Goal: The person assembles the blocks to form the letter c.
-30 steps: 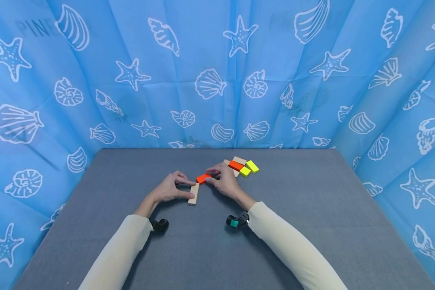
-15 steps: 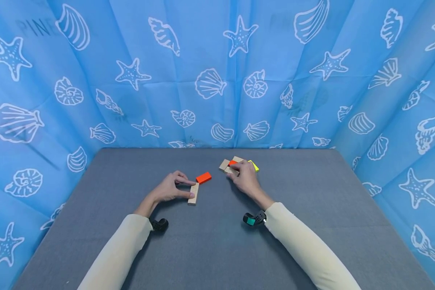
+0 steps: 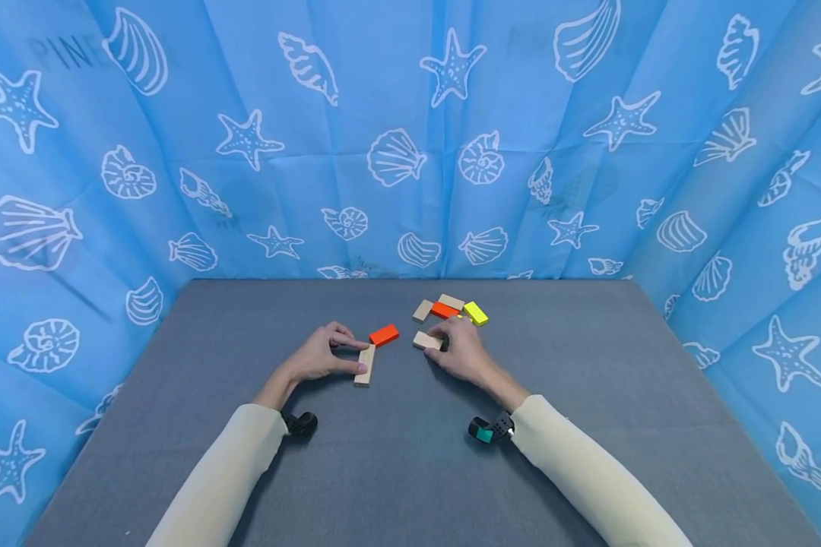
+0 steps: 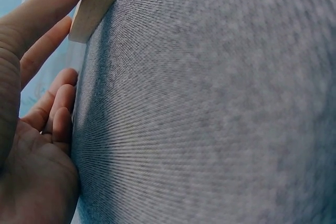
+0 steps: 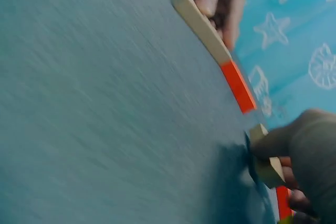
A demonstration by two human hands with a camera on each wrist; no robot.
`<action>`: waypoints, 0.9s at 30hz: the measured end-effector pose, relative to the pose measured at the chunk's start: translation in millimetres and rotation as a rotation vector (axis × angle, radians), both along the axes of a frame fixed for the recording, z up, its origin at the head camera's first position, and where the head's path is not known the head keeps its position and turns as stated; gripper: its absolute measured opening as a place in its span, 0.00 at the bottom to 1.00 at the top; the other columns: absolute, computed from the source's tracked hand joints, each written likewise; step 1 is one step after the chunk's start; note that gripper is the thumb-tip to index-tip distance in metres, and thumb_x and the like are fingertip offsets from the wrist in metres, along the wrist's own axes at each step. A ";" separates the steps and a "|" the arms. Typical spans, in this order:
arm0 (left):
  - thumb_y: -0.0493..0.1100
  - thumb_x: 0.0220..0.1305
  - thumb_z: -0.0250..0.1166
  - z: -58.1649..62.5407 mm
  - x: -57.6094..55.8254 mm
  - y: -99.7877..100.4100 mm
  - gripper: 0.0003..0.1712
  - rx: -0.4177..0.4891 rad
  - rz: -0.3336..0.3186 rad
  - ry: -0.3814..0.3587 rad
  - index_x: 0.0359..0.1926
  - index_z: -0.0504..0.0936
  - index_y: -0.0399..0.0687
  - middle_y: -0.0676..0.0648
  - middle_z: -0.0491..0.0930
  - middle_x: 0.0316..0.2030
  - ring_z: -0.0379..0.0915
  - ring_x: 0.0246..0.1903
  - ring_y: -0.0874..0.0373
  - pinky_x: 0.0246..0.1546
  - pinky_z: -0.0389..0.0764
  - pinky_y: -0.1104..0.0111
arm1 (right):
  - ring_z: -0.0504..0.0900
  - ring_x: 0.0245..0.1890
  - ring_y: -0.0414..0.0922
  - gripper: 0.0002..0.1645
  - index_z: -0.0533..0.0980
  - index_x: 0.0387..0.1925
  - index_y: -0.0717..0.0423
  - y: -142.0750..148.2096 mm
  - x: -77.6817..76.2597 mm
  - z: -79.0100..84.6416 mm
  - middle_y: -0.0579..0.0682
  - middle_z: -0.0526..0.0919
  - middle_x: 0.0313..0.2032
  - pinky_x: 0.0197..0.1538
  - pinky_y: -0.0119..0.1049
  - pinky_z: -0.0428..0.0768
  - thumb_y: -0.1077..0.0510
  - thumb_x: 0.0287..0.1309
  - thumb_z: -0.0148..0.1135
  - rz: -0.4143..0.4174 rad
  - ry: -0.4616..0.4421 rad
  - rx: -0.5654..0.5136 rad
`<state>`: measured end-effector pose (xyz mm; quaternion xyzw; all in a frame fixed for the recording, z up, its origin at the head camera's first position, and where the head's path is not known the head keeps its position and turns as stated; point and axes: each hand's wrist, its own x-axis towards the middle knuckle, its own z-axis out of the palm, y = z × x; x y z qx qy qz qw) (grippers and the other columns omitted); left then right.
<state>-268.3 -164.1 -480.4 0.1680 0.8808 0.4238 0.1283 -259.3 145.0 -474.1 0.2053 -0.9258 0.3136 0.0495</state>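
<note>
My left hand [image 3: 320, 355] holds a plain wooden block [image 3: 365, 374] on the grey table, with thumb and index finger against it. The same wooden block [image 4: 101, 3] shows at the top of the left wrist view. An orange block [image 3: 384, 334] lies at its far end; in the right wrist view that orange block [image 5: 239, 86] appears end to end with the wooden one. To the right, my right hand [image 3: 467, 352] pinches a second wooden block [image 3: 424, 340] between thumb and fingers. Part of this block is hidden behind the fingers.
Behind the right hand lies a loose group: two wooden blocks [image 3: 452, 302], an orange block [image 3: 444, 310], a yellow block [image 3: 476, 313] and another yellow piece mostly hidden by the hand. A blue shell-print curtain [image 3: 397, 197] hangs around the table's far and side edges.
My right hand has left the orange block, reached right to the group, and drawn a wooden block toward the near side. The left hand has stayed in place.
</note>
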 end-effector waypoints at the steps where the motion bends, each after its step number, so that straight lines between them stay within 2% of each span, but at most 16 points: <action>1: 0.56 0.49 0.82 0.0 -0.1 0.2 0.26 -0.004 0.000 0.002 0.51 0.90 0.59 0.46 0.74 0.52 0.67 0.53 0.48 0.55 0.69 0.47 | 0.74 0.39 0.47 0.15 0.85 0.44 0.61 -1.1 4.6 0.1 0.50 0.79 0.36 0.46 0.44 0.72 0.60 0.56 0.76 0.033 -0.027 -0.016; 5: 0.56 0.50 0.82 0.2 0.1 0.4 0.26 -0.011 0.002 0.006 0.51 0.90 0.58 0.45 0.74 0.52 0.67 0.53 0.47 0.55 0.68 0.46 | 0.73 0.35 0.43 0.17 0.83 0.48 0.60 -7.5 23.0 -0.1 0.47 0.75 0.36 0.39 0.36 0.73 0.61 0.57 0.74 0.141 -0.130 -0.046; 9: 0.56 0.49 0.82 0.5 0.8 0.5 0.26 -0.008 0.012 -0.004 0.51 0.90 0.58 0.45 0.74 0.52 0.67 0.53 0.46 0.55 0.68 0.46 | 0.70 0.33 0.41 0.22 0.82 0.55 0.59 -16.0 37.1 -1.2 0.46 0.73 0.35 0.36 0.34 0.69 0.60 0.59 0.71 0.233 -0.145 -0.031; 13: 0.57 0.49 0.82 -0.1 0.8 0.6 0.27 -0.016 0.018 -0.007 0.51 0.90 0.59 0.45 0.74 0.53 0.67 0.54 0.46 0.56 0.68 0.46 | 0.69 0.32 0.41 0.24 0.81 0.58 0.58 -26.3 46.3 -2.0 0.45 0.71 0.34 0.35 0.34 0.66 0.60 0.60 0.70 0.298 -0.158 -0.022; 18: 0.58 0.49 0.81 -1.1 -0.2 0.3 0.27 -0.026 0.015 0.005 0.51 0.90 0.59 0.45 0.74 0.53 0.67 0.54 0.47 0.55 0.68 0.46 | 0.69 0.32 0.40 0.25 0.81 0.60 0.55 -38.7 53.7 -1.9 0.44 0.72 0.34 0.35 0.32 0.66 0.58 0.60 0.70 0.341 -0.170 -0.001; 27: 0.59 0.49 0.81 -0.7 0.9 0.8 0.28 -0.035 0.016 0.010 0.52 0.90 0.60 0.45 0.74 0.53 0.67 0.54 0.46 0.56 0.68 0.46 | 0.69 0.31 0.38 0.25 0.81 0.61 0.50 -53.1 58.8 -2.3 0.41 0.72 0.34 0.37 0.34 0.63 0.54 0.62 0.70 0.368 -0.175 0.042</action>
